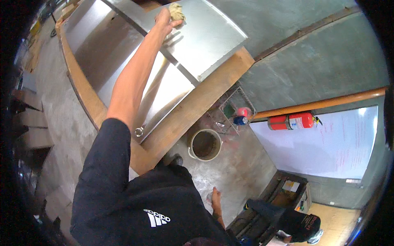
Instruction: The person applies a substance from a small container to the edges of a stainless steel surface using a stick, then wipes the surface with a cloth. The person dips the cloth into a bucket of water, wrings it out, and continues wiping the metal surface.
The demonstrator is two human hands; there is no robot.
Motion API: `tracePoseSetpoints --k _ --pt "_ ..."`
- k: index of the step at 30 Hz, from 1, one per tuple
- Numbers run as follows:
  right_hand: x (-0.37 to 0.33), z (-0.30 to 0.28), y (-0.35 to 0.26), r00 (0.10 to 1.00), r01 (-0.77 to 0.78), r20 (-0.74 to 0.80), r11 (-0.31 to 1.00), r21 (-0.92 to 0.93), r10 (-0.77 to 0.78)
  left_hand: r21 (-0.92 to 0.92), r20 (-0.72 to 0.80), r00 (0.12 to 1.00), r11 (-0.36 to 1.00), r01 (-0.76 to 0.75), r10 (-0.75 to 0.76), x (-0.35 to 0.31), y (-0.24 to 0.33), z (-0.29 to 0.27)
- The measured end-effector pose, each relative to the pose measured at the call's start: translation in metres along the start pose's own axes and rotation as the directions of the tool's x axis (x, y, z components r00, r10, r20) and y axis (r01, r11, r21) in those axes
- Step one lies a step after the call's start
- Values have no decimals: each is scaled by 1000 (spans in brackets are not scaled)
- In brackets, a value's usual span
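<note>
My left arm stretches far forward over a wood-edged worktable. At its end my left hand point(164, 22) is closed around a crumpled pale-yellow rag point(176, 12), held at a shiny flat metal panel point(209, 33). A second bright metal sheet point(160, 92) lies nearer to me, with a dark strip point(180, 69) running between the two. Low on my right side hangs my right hand point(216, 197), its fingers curled; a small greyish patch shows at them, too unclear to name. A small shiny metal ring point(139, 131) sits near the table's close corner.
The thick wooden table edge point(201, 104) borders the sheets. On the floor stand a pale bucket point(190, 145) and a wire rack point(240, 96) with bottles. A red fire extinguisher point(291, 121) is by a whiteboard point(336, 147). Another person in a black cap point(305, 225) is at lower right.
</note>
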State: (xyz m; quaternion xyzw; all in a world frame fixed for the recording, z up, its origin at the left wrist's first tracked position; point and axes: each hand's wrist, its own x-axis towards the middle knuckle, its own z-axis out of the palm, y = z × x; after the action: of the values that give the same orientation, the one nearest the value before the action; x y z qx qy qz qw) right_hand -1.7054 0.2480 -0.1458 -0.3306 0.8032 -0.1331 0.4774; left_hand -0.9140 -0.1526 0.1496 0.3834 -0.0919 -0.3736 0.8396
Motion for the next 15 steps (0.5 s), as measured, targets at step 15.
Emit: tracePoseSetpoints --k 15 --pt "-110 105 -314 436 351 737 852 389 -516 771 251 896 636 45 -367 -521 -113 -133"
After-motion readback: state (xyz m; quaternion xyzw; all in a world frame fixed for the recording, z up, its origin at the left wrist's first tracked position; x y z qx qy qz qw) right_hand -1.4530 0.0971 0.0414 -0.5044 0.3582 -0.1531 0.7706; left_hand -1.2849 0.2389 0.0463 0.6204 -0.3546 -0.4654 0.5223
